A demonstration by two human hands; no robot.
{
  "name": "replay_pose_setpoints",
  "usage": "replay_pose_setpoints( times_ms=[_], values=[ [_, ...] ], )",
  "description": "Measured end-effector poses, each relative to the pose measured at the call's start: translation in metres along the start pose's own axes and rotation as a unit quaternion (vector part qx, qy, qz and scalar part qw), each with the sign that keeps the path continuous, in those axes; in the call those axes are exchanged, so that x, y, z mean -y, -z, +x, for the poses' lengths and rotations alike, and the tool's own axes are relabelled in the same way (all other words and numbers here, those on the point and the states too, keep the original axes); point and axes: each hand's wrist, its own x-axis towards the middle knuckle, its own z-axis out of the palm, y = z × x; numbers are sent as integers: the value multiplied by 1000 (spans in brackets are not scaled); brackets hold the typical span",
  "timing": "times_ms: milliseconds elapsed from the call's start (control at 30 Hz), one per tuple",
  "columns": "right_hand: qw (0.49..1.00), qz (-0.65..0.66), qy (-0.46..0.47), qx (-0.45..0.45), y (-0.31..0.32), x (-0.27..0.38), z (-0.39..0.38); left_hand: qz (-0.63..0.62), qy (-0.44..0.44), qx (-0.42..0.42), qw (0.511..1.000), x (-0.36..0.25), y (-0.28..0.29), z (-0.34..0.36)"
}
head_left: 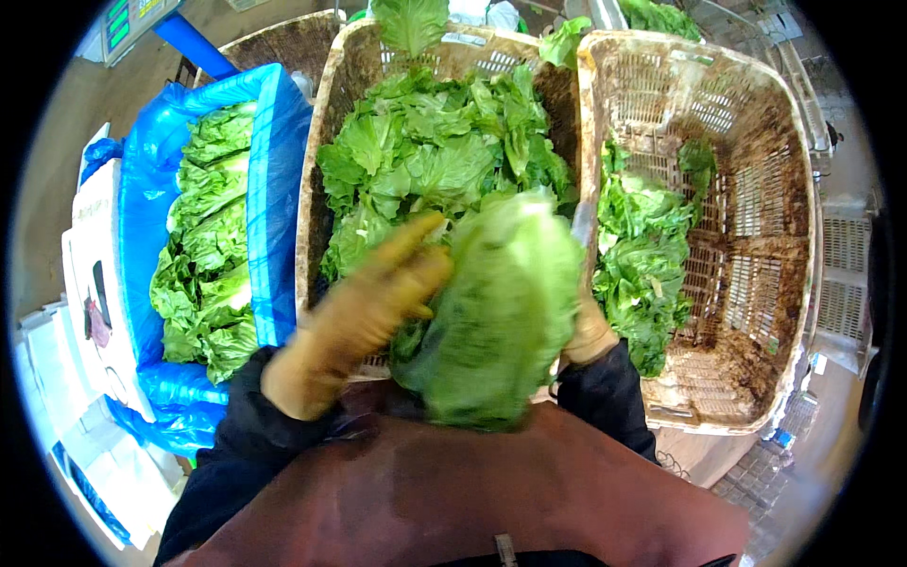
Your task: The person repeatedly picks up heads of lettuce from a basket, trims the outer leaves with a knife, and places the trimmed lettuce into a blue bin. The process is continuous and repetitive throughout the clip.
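Observation:
A large head of lettuce [501, 321], smeared by motion, is held up in front of my apron, its pale end pointing away from me. My right hand [588, 331], gloved, grips its right side; the lettuce hides most of the fingers. A narrow grey shape [584, 225] shows just beyond that hand, and I cannot tell whether it is a blade. On the lettuce's left, my left hand [373, 298] in a yellowish glove has its fingers stretched out, blurred and holding nothing. Loose green leaves [444, 151] fill much of the middle crate [315, 203] beyond both hands.
To the left, a container lined with blue plastic [282, 180] holds a row of lettuce heads [210, 236]. A dirt-stained crate [798, 198] on the right has leaves [642, 265] along its left side. A blue post with a display [128, 24] stands at the far left.

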Motion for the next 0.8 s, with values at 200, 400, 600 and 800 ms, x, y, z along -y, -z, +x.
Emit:
replay_pose_setpoints(
  times_ms=[200, 400, 600, 800],
  values=[
    [982, -175, 62, 30, 7, 21, 27, -116, -121, 118, 979, 25, 24, 16],
    [747, -605, 272, -47, -139, 89, -8, -279, -73, 93, 953, 27, 3, -9],
    [475, -782, 343, -212, -181, 129, 49, -193, -131, 92, 968, 36, 3, -8],
    [621, -730, 287, -1, -110, 82, 44, -366, -114, -43, 923, 47, 52, -30]
  ],
)
